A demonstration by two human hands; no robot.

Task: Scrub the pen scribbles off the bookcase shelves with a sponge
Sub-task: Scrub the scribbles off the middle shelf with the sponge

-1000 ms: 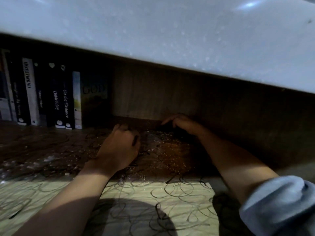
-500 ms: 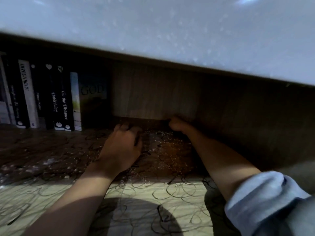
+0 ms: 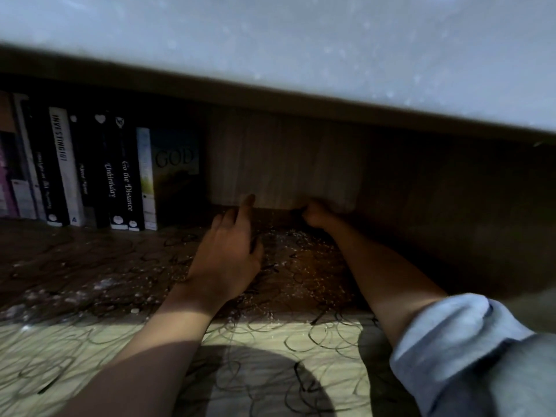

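I see both arms reaching into a low, dim bay of the bookcase, and I take the row of books (image 3: pixel 90 173) as my landmark. The shelf (image 3: pixel 90 266) runs left to right, its long axis across my view, and pen scribbles (image 3: pixel 301 335) loop over it from just in front of the books out to the lit front edge; pale crumbs or suds (image 3: pixel 301 257) speckle the wet-looking patch right of the books.

My left hand (image 3: pixel 228 260) hovers or rests low over that patch, right of the books, fingers spread loosely, the index finger (image 3: pixel 247 206) pointing toward the back panel (image 3: pixel 282 164); it holds nothing I can make out. My right hand (image 3: pixel 316 213) sits farther right of the books, deep at the seam where shelf meets back panel, fingers curled tight. I cannot tell whether the sponge is inside that fist; it is too dark there.

The board above (image 3: pixel 270 55) hangs low over both arms, leaving little height. Sideways, the shelf is open from the books' right end to the dark side wall (image 3: pixel 451 206). A rolled blue sleeve (image 3: pixel 457 341) covers my right upper arm.
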